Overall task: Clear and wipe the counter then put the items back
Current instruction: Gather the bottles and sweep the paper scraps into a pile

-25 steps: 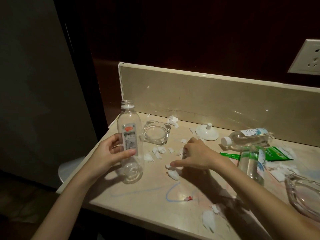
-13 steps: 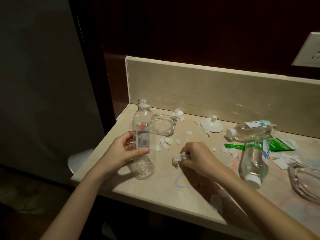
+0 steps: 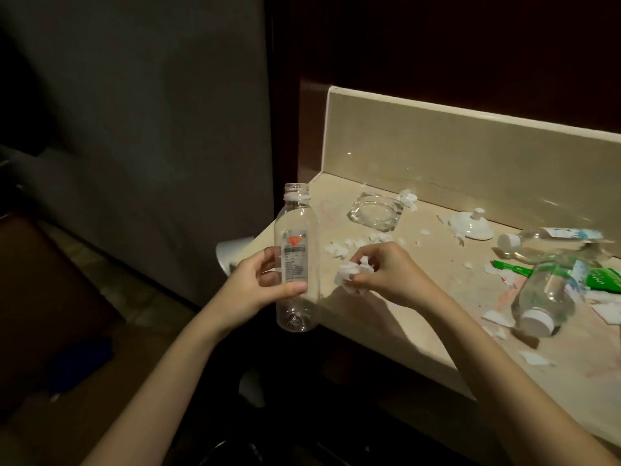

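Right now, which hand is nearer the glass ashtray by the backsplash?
Right. The right hand, pinching paper scraps, sits just in front of the glass ashtray; the left hand holds the empty bottle off the counter's edge.

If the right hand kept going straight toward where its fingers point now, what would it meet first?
Probably the empty bottle held upright by the left hand; the right hand, pinching paper scraps, points left at it, though depth is unclear.

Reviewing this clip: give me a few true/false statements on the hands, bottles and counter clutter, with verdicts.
1. The left hand holds an uncapped empty bottle upright. True.
2. The right hand is empty. False: it pinches a wad of paper scraps.
3. Two capped bottles lie on their sides on the counter. True.
4. The glass ashtray is full of scraps. False: it looks empty.
5. The white lid sits near the backsplash. True.
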A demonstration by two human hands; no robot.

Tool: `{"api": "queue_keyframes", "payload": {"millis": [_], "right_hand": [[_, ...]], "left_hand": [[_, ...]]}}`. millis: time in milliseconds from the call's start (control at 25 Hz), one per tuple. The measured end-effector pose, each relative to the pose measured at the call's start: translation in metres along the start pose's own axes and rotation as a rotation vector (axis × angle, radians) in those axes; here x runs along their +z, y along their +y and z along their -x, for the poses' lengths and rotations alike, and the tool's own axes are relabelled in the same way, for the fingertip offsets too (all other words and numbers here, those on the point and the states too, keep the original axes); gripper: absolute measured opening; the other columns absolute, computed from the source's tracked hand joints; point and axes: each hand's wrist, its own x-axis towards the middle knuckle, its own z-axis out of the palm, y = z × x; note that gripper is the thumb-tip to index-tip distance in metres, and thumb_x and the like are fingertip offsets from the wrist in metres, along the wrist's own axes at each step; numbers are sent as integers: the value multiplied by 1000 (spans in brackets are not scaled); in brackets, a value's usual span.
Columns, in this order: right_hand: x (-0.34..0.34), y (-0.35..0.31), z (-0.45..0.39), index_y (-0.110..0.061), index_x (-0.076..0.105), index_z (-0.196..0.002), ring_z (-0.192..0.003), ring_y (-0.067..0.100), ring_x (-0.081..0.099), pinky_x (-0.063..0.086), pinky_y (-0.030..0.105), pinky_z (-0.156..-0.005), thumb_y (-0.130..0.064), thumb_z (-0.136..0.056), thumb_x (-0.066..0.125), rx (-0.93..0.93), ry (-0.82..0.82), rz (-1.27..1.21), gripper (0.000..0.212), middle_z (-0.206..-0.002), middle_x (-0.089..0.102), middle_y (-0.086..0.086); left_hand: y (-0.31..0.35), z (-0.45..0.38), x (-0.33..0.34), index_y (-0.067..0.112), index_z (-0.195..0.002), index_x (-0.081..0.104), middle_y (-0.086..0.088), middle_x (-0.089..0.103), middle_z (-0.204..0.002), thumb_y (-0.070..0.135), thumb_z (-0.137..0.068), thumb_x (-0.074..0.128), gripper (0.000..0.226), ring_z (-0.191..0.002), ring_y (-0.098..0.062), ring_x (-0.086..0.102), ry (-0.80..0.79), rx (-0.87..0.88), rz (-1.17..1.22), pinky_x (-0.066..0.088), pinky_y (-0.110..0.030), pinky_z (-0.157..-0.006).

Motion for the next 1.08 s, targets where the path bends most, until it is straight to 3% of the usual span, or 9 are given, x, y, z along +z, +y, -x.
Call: {"api": "queue_keyframes", "payload": {"millis": [200, 320, 480, 600, 720, 800, 920, 1080], "right_hand": [[83, -27, 11, -23, 67, -71, -57, 4, 55, 39, 19, -54, -19, -75, 72, -53, -196, -66, 8, -63, 65, -3], [149, -22, 9, -25, 67, -75, -58, 1, 55, 38, 12, -51, -23, -78, 73, -24, -350, -34, 7, -68, 65, -6], [248, 10, 8, -23, 66, -78, -62, 1, 60, 41, 11, -51, -20, -77, 75, 114, -502, -41, 9, -74, 68, -3], [324, 53, 5, -22, 65, -80, -66, 5, 63, 42, 11, -52, -18, -74, 76, 163, -549, 3, 13, -74, 68, 0], [409, 115, 3, -19, 66, -79, -66, 9, 65, 45, 14, -51, -16, -72, 76, 227, -598, 43, 12, -72, 68, 1], [467, 161, 5, -17, 66, -77, -67, 9, 63, 43, 14, -51, -15, -71, 75, 271, -606, 69, 11, -72, 66, 0], [557, 236, 10, -14, 67, -79, -63, 6, 56, 35, 11, -46, -14, -74, 73, 336, -639, 92, 7, -67, 58, -3], [668, 332, 12, -7, 67, -78, -73, 16, 63, 40, 20, -51, -12, -76, 68, 369, -643, 119, 5, -73, 64, 5]], "left_hand": [[-49, 77, -52, 14, -115, 57, -3, 68, -112, 39, -44, 89, 82, -100, -13, 68, 175, -103, 3, 53, -18, -80], [-97, 112, -76, 20, -111, 55, -7, 66, -114, 26, -48, 91, 73, -97, -13, 69, 256, -225, 14, 55, -20, -76], [-185, 134, -96, 23, -112, 53, -10, 63, -120, 18, -58, 89, 65, -107, -23, 64, 311, -390, 14, 56, -30, -86], [-266, 134, -105, 26, -112, 54, 1, 63, -118, 13, -68, 84, 55, -111, -15, 60, 298, -469, -48, 51, -27, -92], [-368, 134, -109, 30, -111, 55, 9, 64, -114, 27, -62, 87, 59, -112, -6, 56, 259, -510, -120, 45, -25, -95], [-442, 136, -109, 27, -112, 54, 9, 64, -113, 22, -64, 86, 58, -112, -8, 57, 245, -564, -125, 46, -28, -96], [-553, 141, -105, 21, -115, 52, 5, 63, -111, 10, -68, 84, 58, -108, -12, 59, 267, -632, -103, 51, -27, -89], [-692, 147, -97, 20, -113, 49, 6, 62, -105, 13, -62, 86, 63, -94, -3, 62, 269, -680, -85, 52, -14, -72]]}}
